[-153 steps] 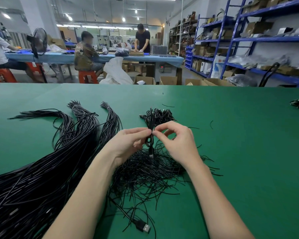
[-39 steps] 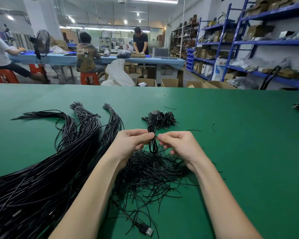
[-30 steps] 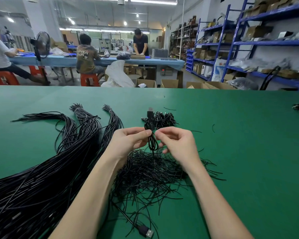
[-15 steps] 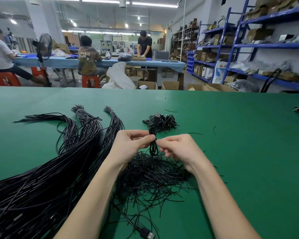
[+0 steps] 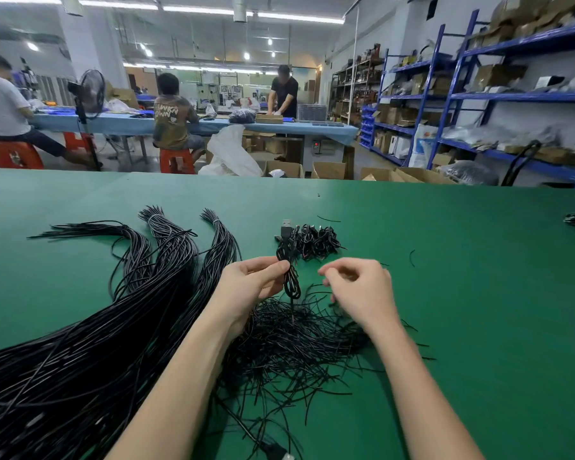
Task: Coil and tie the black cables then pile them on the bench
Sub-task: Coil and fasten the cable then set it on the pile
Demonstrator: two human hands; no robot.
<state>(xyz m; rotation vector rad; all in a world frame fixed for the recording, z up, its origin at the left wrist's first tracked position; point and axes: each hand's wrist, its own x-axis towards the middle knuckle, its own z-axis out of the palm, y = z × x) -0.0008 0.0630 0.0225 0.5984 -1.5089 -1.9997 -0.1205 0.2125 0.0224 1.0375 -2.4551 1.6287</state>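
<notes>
A coiled black cable [image 5: 289, 270] is being pinched between thumb and fingers of the left hand [image 5: 253, 287] at the centre of the frame, its USB plug [image 5: 286, 225] pointing upward and its loop hanging below the fingertips. The right hand [image 5: 362, 290] is being held just beside it, apart from the cable, with fingers loosely curled and nothing gripped. A pile of tied cables [image 5: 316, 240] is lying just above the hands on the green bench [image 5: 478, 293]. Loose black ties [image 5: 296, 343] are spread beneath both wrists, and long uncoiled cable bundles [image 5: 97, 327] are filling the lower left of the frame.
</notes>
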